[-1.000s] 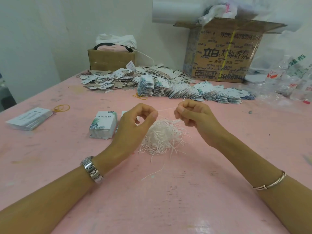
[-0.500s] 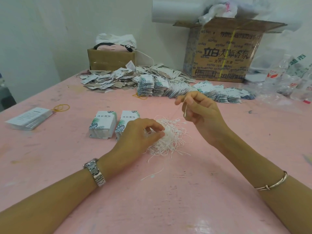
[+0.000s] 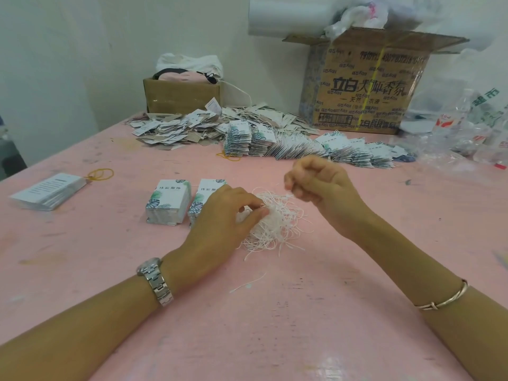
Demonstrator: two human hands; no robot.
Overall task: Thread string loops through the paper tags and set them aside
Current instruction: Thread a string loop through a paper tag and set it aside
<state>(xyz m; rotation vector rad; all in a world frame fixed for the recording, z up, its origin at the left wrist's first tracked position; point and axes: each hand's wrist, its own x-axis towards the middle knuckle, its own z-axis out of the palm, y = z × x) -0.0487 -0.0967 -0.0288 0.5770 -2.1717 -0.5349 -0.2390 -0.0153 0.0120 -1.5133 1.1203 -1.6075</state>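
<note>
Pinching at what, the left hand (image 3: 220, 215)? (Q)
At the string pile (image 3: 275, 224) on the pink table (image 3: 275, 339): thumb and forefinger close on the white strands, seemingly to tease one loop free (A)
And the right hand (image 3: 321, 188)? (Q)
It hovers just above the pile's far edge, fingers curled tight; blur hides whether a strand is caught in them (A)
Why do the tag stacks (image 3: 169, 202), apparently unthreaded, sit just beside the left hand? (Q)
Probably so the next tag is within reach once a loop is out; the finished tags (image 3: 343, 152) lie fanned well apart at the back, out of the way (A)
</note>
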